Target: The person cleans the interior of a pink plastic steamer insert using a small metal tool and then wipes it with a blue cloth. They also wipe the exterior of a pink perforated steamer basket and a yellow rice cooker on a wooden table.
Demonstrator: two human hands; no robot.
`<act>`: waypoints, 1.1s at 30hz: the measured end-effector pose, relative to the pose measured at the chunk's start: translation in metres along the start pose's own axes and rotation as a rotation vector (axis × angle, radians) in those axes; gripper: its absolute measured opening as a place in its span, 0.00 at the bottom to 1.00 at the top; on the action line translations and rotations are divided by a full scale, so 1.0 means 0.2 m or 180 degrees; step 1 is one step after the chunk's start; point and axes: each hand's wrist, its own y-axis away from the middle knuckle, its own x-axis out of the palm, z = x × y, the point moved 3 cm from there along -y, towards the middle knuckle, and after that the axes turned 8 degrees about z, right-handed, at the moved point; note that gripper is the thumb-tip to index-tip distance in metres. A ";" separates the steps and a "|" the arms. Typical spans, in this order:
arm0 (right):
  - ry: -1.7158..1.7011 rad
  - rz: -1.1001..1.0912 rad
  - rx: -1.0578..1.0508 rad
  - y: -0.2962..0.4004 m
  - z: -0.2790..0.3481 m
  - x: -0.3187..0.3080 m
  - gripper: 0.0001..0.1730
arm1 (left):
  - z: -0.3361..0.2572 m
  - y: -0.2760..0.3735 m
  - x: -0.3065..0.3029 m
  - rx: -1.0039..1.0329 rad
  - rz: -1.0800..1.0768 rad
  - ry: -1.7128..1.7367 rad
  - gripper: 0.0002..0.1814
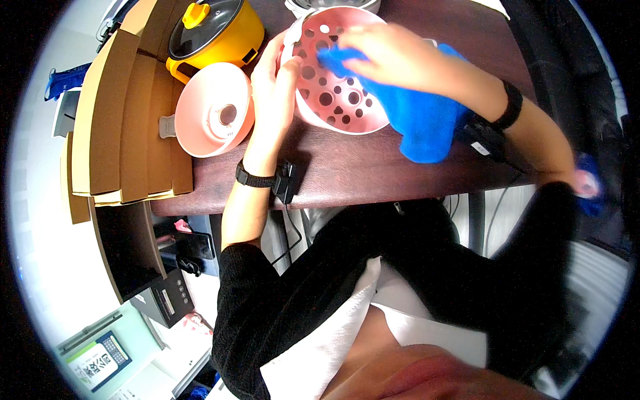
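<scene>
A pink bowl-shaped piece with many round holes (345, 112), like a steamer basket, is tilted towards me over the table. My left hand (277, 82) grips its left rim, thumb on the inside. In my right hand (387, 60), slightly blurred, is a bright blue cloth (425, 120), bunched against the inner wall of the holed piece. The rest of the cloth hangs down to the right. Just left of my left wrist, a plain pink bowl (200, 115) lies tipped, its inside with a round central part facing me.
Behind the pink bowl stands a yellow electric pot (235, 40) with a dark glass lid and yellow knob. An open cardboard box (125, 120) borders the left side. The dark wooden table's (345, 170) front edge runs close before me. Part of a whitish container (345, 4) shows at the top.
</scene>
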 end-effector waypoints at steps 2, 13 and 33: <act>-0.0059 -0.0654 -0.0206 -0.05 0.06 -0.04 0.12 | 0.01 -0.01 0.00 0.0020 -0.0043 -0.0199 0.23; 0.0606 -0.0272 -0.0336 -0.18 0.17 0.07 0.13 | 0.00 0.01 -0.01 0.0202 -0.0097 -0.0234 0.25; 0.0309 0.0222 -0.0736 -0.10 0.27 0.14 0.07 | 0.04 0.00 -0.01 0.0144 -0.0186 -0.0382 0.23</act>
